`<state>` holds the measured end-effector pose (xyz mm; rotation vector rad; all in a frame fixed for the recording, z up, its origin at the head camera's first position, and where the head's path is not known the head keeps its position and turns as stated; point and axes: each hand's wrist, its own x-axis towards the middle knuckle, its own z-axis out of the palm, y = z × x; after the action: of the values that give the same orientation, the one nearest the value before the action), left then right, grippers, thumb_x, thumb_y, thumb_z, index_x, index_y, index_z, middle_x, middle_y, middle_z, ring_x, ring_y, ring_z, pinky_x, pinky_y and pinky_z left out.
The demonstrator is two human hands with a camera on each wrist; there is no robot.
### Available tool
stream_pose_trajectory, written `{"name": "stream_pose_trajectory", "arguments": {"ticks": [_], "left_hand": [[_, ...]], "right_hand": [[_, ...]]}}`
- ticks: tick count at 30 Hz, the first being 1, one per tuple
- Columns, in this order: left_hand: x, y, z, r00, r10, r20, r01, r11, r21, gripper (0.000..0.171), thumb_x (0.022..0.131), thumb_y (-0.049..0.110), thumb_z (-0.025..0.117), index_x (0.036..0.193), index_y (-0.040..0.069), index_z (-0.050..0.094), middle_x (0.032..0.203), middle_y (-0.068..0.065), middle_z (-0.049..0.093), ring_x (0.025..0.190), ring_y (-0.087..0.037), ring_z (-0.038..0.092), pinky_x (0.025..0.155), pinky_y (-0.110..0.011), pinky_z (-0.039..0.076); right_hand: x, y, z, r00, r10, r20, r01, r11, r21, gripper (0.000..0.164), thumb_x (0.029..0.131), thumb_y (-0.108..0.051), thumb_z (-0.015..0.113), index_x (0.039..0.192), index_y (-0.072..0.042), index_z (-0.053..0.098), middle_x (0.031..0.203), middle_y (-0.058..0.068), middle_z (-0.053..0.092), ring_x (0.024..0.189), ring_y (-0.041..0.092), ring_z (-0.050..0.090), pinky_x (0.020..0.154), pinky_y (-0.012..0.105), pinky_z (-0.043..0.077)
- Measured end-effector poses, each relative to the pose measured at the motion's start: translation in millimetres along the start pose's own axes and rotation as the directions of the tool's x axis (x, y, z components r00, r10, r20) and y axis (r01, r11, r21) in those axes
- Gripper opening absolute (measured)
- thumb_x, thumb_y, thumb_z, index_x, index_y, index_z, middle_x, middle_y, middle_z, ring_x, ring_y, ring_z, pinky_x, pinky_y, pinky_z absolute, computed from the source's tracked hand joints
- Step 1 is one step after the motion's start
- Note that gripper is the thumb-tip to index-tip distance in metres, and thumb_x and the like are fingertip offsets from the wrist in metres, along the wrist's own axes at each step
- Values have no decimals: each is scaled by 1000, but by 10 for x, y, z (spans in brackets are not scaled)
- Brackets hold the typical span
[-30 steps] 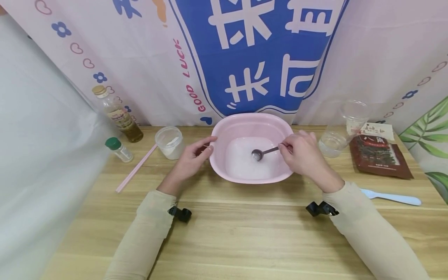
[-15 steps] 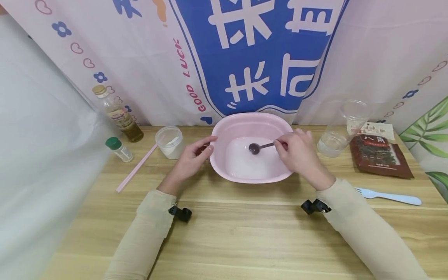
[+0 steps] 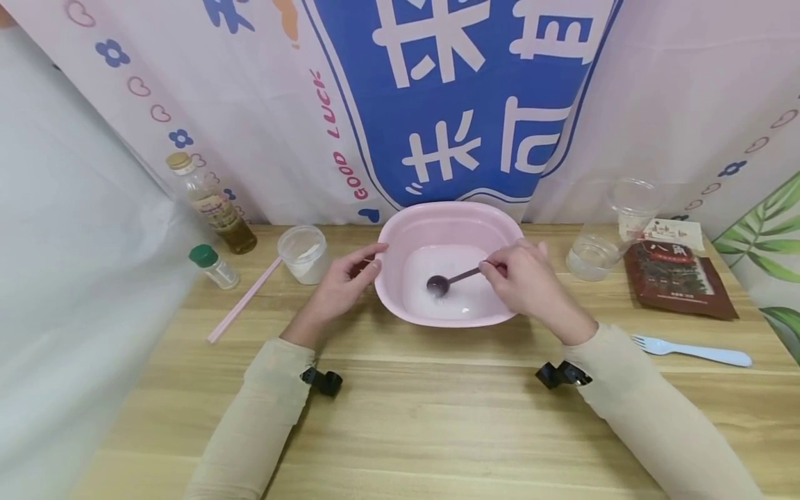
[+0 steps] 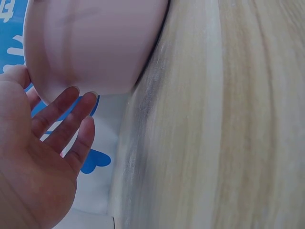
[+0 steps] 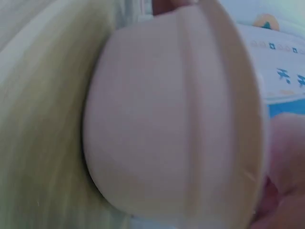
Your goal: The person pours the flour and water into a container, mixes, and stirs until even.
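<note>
A pink basin [image 3: 400, 314] stands on the table with whitish, shiny liquid in its bottom. My left hand [image 3: 344, 281] lightly holds its left rim; in the left wrist view, that hand's thumb is at the rim and fingertips [image 4: 90, 98] meet the outer wall. Over the right side of the basin, my right hand [image 3: 528, 278] pinches the handle of a dark brown measuring spoon [image 3: 439, 285]. The spoon's bowl is down at the liquid, left of the basin's middle. In the right wrist view, the basin's wall [image 5: 143, 119] hides the spoon and much of that hand.
To the left stand an oil bottle [image 3: 219, 215], a green-capped shaker [image 3: 215, 267], pink chopsticks [image 3: 244, 302] and a tub of white powder [image 3: 303, 257]. On the right are a clear cup of liquid [image 3: 590, 260], a brown packet [image 3: 678, 281] and a pale blue fork [image 3: 696, 351].
My right hand has moved left and slightly toward me, carrying the measuring spoon across the basin from near its middle to the left. The left hand and basin have stayed in place.
</note>
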<state>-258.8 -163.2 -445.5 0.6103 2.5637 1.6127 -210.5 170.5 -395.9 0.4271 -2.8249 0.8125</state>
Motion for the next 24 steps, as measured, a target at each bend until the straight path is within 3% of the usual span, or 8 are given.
{"name": "stream_pose_trajectory", "arguments": {"ticks": [7,15,20,24], "left_hand": [[-11,-9,9,1000,-11,5,11,1000,6,41,112,24,58,151,13,63,129,-21,73,102,-24,65,79,-24,54],[3,23,-14,1000,-8,14,7,1000,16,42,112,24,57,153,13,62,127,-22,72,98,-24,64,78,-26,54],[-5,6,-13,1000,-2,14,2,1000,10,41,112,23,56,152,12,62,125,-22,72,93,-25,62,73,-25,52],[3,-16,11,1000,7,17,-7,1000,6,40,112,22,56,151,11,63,125,-21,71,95,-25,62,75,-25,53]], "right_hand": [[37,23,20,993,18,-113,-28,995,-92,20,101,-14,69,95,0,83,84,15,78,88,36,55,89,55,32],[-51,114,-226,999,-18,-29,14,993,-117,18,100,-11,69,92,0,81,84,13,78,90,36,51,85,53,30],[-30,78,-119,992,-120,27,121,991,-55,14,99,-12,72,91,-5,81,82,6,76,90,31,53,85,50,31],[3,51,3,988,-151,-25,149,987,-60,14,99,-13,74,89,-6,81,78,6,73,89,31,54,84,50,32]]}}
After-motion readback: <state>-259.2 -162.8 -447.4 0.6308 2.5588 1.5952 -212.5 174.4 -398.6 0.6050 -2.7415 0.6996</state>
